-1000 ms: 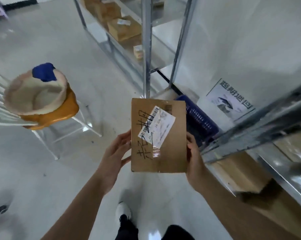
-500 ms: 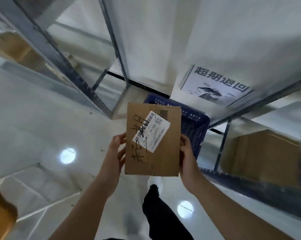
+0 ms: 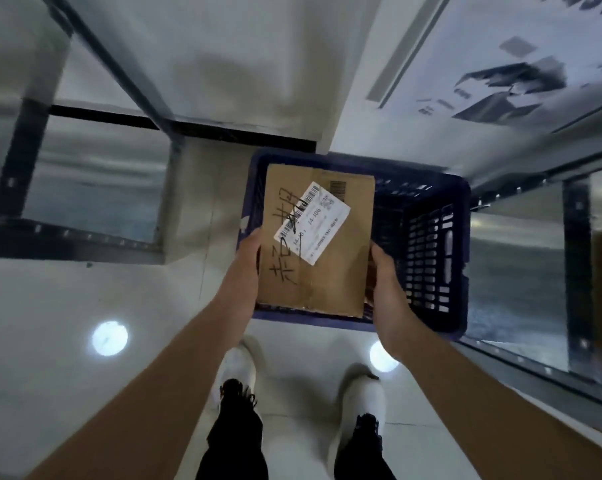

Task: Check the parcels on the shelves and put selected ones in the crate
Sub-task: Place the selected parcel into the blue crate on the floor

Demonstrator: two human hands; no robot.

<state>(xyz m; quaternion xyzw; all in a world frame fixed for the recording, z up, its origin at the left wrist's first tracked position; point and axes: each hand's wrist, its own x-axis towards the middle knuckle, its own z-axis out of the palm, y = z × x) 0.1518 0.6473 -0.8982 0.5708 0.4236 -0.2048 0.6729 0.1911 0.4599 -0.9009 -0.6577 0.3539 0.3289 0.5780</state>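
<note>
The left hand (image 3: 246,258) presses against the left edge of a flat cardboard parcel (image 3: 330,271) and the right hand (image 3: 384,271) clamps its right edge, so the parcel hangs between both palms, face up, directly above the left half of the blue crate (image 3: 431,251) on the floor. The risk, as I judge it, is a lopsided release: if one hand lets go first, the parcel could tip and catch the crate's left rim, or slide out onto the floor beside the white shoes (image 3: 358,403). A white barcode label (image 3: 311,223) reads roughly "J4 106"; its smaller print is unreadable. Black handwritten marker characters (image 3: 284,244) run alongside it. The wall poster (image 3: 511,84) is too blurred to read.
</note>
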